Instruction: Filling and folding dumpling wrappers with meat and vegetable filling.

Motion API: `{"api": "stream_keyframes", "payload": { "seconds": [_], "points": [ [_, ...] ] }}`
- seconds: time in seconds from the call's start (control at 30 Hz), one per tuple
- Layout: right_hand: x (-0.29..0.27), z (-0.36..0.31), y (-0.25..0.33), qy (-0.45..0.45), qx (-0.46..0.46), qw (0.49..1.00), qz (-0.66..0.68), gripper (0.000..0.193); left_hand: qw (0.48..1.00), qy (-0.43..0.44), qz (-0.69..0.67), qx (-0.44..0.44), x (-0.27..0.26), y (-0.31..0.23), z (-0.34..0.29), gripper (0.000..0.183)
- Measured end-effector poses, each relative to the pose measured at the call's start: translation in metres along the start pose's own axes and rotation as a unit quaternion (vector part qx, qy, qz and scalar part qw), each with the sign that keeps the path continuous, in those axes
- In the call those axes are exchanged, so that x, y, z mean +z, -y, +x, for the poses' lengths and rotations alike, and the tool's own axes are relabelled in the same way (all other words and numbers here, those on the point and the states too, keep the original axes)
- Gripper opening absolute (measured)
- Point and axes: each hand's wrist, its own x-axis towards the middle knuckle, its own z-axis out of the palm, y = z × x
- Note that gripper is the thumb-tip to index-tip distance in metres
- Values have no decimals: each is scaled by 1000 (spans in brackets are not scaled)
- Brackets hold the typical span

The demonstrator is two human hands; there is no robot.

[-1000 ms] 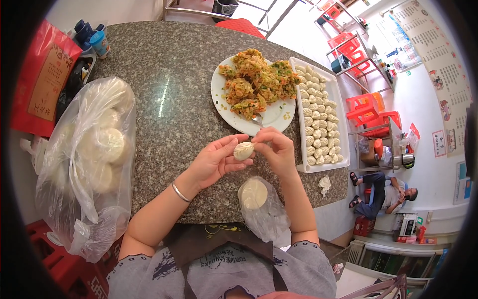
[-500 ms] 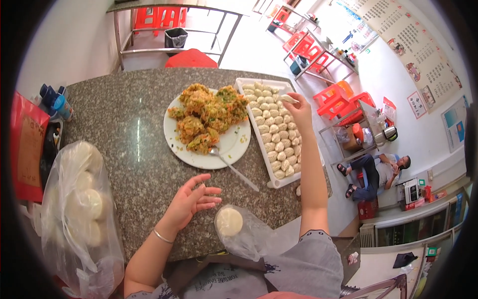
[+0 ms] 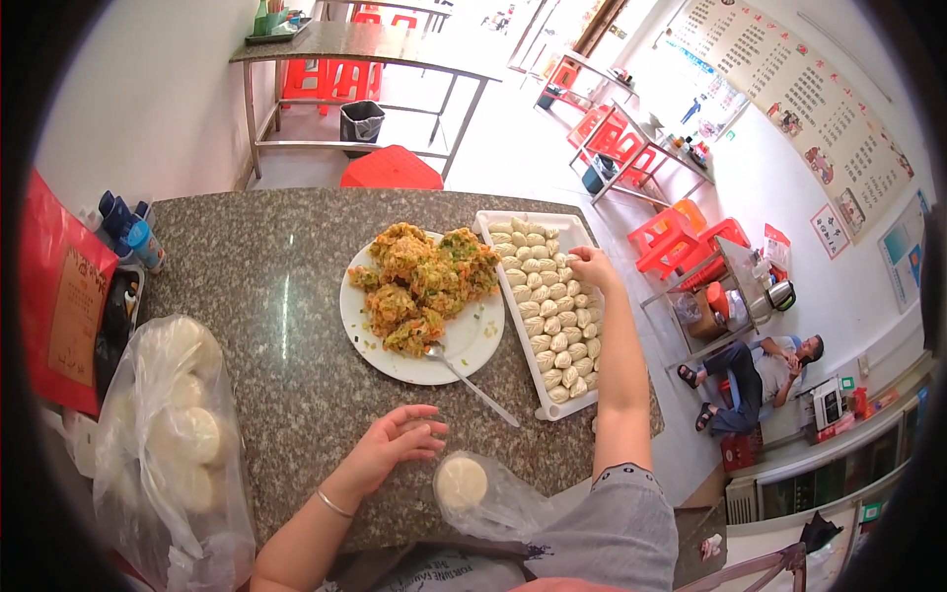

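My right hand (image 3: 595, 267) reaches over the far right part of a white tray (image 3: 546, 403). Its fingers are pinched round a pleated dumpling at the end of a row, mostly hidden by the fingertips. Rows of pleated dumplings (image 3: 560, 331) fill much of this tray. My left hand (image 3: 393, 446) hovers open and empty over the counter, fingers stretched to the right. Beside it sits a stack of round dough wrappers (image 3: 462, 483) in a clear plastic bag. Beyond it, a white plate (image 3: 473, 353) bears a heap of chopped vegetable filling (image 3: 409, 281), with a metal spoon (image 3: 478, 390) resting on its rim.
A large clear bag of round wrappers (image 3: 182, 434) lies at the left of the speckled stone counter (image 3: 286, 414). Past it stand a red box (image 3: 64, 286) and a blue bottle (image 3: 146, 245). Red stools (image 3: 393, 168) and tables are beyond. A seated person (image 3: 755, 380) is at the right.
My right hand has lowered the dumpling from above the tray to the row's end. My left hand's fingers have drawn closer together. The view has tilted up a little.
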Motion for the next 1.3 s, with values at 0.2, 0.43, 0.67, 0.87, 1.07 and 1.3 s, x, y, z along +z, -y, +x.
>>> {"api": "stream_keyframes", "payload": {
  "seconds": [0.2, 0.43, 0.67, 0.87, 1.07, 1.3],
  "points": [
    [7, -16, 5, -61, -40, 997, 34, 43, 845, -17, 471, 250, 17, 8, -7, 27],
    [13, -73, 37, -159, -173, 972, -5, 36, 785, 52, 526, 324, 17, 20, -9, 15],
    [60, -266, 105, 26, -248, 963, 106, 18, 794, 32, 526, 302, 11, 19, -2, 10],
    [85, -355, 91, 148, -160, 972, 91, 14, 737, 2, 624, 260, 16, 14, -11, 39],
    [123, -382, 85, 143, -157, 977, 21, 29, 675, 6, 691, 260, 27, 22, -13, 61],
    [133, -378, 86, 172, -180, 968, 24, 34, 713, 72, 656, 236, 28, 21, -19, 60]
  ]
}}
